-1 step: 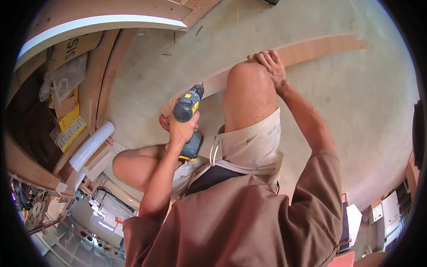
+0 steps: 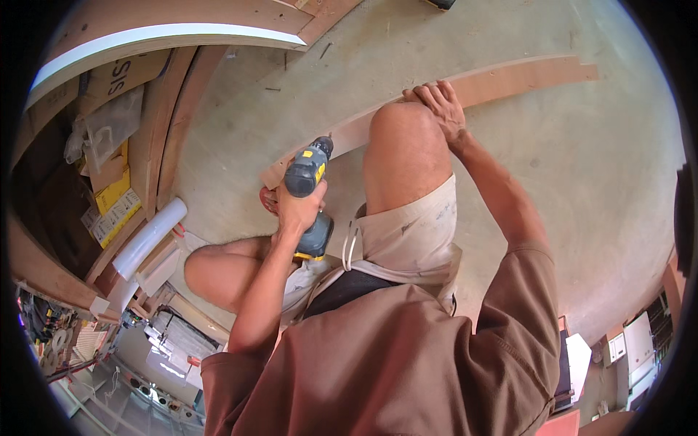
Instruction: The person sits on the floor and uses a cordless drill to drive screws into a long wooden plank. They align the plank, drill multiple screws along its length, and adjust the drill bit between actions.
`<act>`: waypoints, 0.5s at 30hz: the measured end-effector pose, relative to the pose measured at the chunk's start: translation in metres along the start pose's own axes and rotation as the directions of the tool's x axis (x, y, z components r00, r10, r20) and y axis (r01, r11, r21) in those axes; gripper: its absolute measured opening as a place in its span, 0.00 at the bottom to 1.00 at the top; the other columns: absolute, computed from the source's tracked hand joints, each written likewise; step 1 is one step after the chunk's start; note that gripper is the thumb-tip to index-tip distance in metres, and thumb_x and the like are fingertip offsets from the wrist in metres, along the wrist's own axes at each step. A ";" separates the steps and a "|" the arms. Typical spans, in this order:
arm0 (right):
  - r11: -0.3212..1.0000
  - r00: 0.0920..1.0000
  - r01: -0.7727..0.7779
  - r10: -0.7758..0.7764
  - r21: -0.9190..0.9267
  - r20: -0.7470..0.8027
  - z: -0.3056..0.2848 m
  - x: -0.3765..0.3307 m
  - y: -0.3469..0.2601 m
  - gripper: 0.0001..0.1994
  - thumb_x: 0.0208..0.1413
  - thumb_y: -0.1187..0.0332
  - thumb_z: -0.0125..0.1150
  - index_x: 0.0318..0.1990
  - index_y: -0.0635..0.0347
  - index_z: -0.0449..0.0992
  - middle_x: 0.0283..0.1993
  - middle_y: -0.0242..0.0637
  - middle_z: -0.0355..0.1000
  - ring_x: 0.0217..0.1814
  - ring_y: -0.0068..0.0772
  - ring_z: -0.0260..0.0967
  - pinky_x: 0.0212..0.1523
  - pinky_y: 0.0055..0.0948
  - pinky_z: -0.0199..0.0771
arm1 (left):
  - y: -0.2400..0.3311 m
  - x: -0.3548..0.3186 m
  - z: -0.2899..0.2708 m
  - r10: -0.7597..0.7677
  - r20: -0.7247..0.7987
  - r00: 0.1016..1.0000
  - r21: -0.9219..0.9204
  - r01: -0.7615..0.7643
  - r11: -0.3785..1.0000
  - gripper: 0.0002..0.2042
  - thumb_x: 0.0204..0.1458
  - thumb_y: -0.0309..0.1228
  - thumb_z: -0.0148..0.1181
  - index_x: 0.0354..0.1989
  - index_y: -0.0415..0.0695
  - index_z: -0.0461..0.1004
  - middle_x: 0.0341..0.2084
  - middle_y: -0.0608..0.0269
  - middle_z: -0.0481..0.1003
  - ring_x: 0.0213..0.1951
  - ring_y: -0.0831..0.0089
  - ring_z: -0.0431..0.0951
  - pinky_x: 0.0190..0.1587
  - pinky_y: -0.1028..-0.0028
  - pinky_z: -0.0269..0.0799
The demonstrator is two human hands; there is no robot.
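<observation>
A dark grey cordless drill with yellow parts [image 2: 304, 176] is gripped by its handle in my left hand [image 2: 294, 214]. Its chuck and slim bit point away from me, over the near-left part of a long wooden board [image 2: 512, 78]. Whether the bit touches the wood, I cannot tell. My right hand [image 2: 442, 109] presses on the board beside my raised knee, its fingers curled over the far edge. My knee hides part of the board, which lies slantwise across the concrete floor.
A wooden cabinet frame [image 2: 161, 138] stands at left, with cardboard boxes [image 2: 120, 207] and plastic bags [image 2: 109, 123] inside. Close by lies a clear plastic roll [image 2: 150, 238]. Small debris [image 2: 273, 89] dots the concrete floor [image 2: 552, 167]. Tools and tape rolls [image 2: 54, 349] appear at lower left.
</observation>
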State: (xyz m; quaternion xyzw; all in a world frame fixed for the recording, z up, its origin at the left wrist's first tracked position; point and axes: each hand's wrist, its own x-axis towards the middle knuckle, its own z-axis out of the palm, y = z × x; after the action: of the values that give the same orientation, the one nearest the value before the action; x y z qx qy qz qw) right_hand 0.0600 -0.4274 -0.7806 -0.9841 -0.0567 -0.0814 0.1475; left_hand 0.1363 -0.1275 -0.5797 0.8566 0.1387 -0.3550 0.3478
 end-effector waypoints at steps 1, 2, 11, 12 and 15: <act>1.000 1.000 -0.001 0.001 -0.012 -0.008 0.002 0.002 -0.001 0.21 0.60 0.58 0.59 0.61 0.47 0.72 0.50 0.30 0.67 0.61 0.32 0.66 0.73 0.47 0.55 | 0.000 0.000 0.002 0.000 -0.032 0.999 0.006 0.000 1.000 0.09 0.49 0.28 0.68 0.37 0.37 0.80 0.24 0.62 0.80 0.22 0.73 0.80 0.27 0.70 0.76; 1.000 1.000 -0.004 0.003 -0.024 -0.016 0.004 0.003 -0.001 0.21 0.60 0.59 0.59 0.60 0.47 0.72 0.50 0.30 0.67 0.61 0.33 0.66 0.73 0.47 0.55 | -0.003 0.004 -0.001 0.018 -0.001 1.000 0.042 -0.017 0.999 0.09 0.49 0.28 0.68 0.37 0.36 0.80 0.24 0.62 0.80 0.21 0.73 0.80 0.27 0.69 0.76; 0.998 0.999 0.039 -0.037 -0.054 0.030 0.022 0.014 0.000 0.24 0.61 0.58 0.61 0.63 0.49 0.69 0.51 0.31 0.67 0.62 0.33 0.64 0.73 0.48 0.54 | -0.021 0.041 -0.011 0.029 0.056 0.998 0.107 -0.035 0.994 0.11 0.49 0.32 0.65 0.32 0.35 0.80 0.21 0.58 0.81 0.22 0.70 0.83 0.28 0.69 0.78; 0.996 0.998 0.052 -0.050 -0.066 0.033 0.022 0.015 -0.001 0.24 0.61 0.57 0.61 0.64 0.49 0.69 0.51 0.32 0.67 0.62 0.33 0.64 0.73 0.47 0.54 | -0.021 0.041 -0.011 0.033 0.054 0.998 0.115 -0.039 0.993 0.11 0.49 0.32 0.66 0.32 0.35 0.80 0.21 0.58 0.81 0.22 0.70 0.83 0.27 0.69 0.78; 0.996 0.996 0.085 -0.084 -0.037 0.018 0.017 0.018 0.002 0.30 0.57 0.51 0.67 0.65 0.50 0.68 0.52 0.33 0.68 0.63 0.35 0.65 0.72 0.46 0.55 | -0.020 0.041 -0.010 0.046 0.043 0.998 0.080 -0.049 0.996 0.11 0.49 0.32 0.66 0.32 0.34 0.80 0.21 0.59 0.80 0.22 0.70 0.83 0.26 0.69 0.78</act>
State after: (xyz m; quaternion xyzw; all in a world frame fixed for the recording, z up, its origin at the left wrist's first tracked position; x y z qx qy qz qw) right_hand 0.0805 -0.4230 -0.7938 -0.9840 -0.0980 -0.0805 0.1250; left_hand 0.1609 -0.1062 -0.6135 0.8655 0.0967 -0.3695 0.3241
